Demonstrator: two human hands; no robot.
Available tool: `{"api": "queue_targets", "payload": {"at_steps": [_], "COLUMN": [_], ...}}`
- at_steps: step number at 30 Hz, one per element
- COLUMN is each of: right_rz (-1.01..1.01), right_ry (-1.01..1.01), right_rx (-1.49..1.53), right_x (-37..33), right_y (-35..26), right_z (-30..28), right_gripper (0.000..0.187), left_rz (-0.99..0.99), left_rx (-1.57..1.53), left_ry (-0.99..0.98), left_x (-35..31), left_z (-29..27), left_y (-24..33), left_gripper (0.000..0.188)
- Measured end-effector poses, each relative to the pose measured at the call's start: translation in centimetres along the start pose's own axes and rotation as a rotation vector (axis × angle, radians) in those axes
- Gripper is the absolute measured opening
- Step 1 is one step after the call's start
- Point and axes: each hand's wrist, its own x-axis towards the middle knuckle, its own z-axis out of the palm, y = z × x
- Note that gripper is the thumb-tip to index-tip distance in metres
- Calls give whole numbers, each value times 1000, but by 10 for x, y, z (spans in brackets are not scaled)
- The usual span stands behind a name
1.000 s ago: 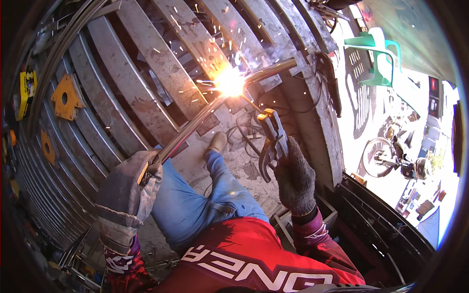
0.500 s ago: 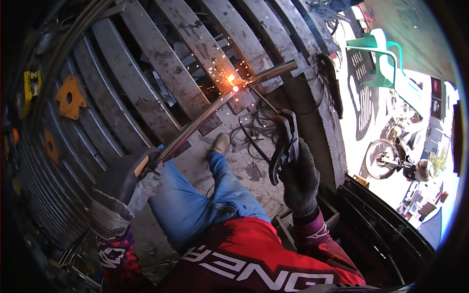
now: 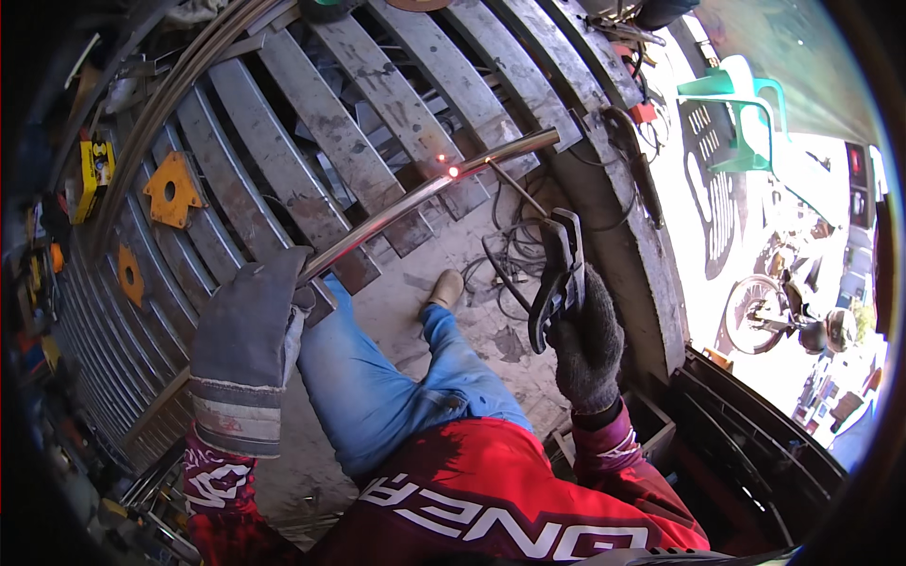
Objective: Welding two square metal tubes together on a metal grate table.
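A shiny round metal tube [image 3: 396, 212] lies slantwise over the slats of a steel bench. My left hand [image 3: 250, 325], in a thick grey leather glove, is closed around the tube's near end; the glove's back hides most of the fingers. Two small red glows [image 3: 453, 172] show at the tube's middle. In a dark knitted glove, my right hand [image 3: 587, 349] grips a black welding electrode holder [image 3: 563, 264]. A thin electrode [image 3: 517, 191] sticks out of its jaws, its tip at the tube, right of the glows.
Two orange welding magnets [image 3: 174, 190] and a yellow-black box [image 3: 94, 174] rest on the slatted bench [image 3: 293, 85] at left. Cable [image 3: 514, 255] coils on the floor beneath. A heavy beam [image 3: 613, 217] runs along the right. Beyond stand a green-white chair [image 3: 746, 113] and a motorcycle [image 3: 764, 311].
The bright arc and flying sparks have died down to small red glows. My left glove has rolled over, its back now upward. The electrode tip sits a little farther right along the tube.
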Motion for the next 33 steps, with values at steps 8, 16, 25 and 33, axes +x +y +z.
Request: {"api": "queue_targets", "payload": {"at_steps": [8, 16, 25, 33], "right_rz": [-150, 13, 82, 10], "right_ry": [-49, -74, -185, -170], "right_rx": [-166, -24, -58, -159], "right_x": [2, -7, -1, 10], "right_y": [-6, 0, 5, -1], "right_z": [-10, -15, -19, -8], "right_gripper": [59, 60, 62, 58], "left_rz": [34, 14, -7, -298], "left_rx": [-331, -451, -460, -1120], "left_ry": [90, 7, -55, -373], "left_x": [-12, -18, -10, 24], "left_z": [38, 34, 32, 24], "left_y": [-21, -16, -26, -68], "left_gripper": [36, 30, 28, 20]}}
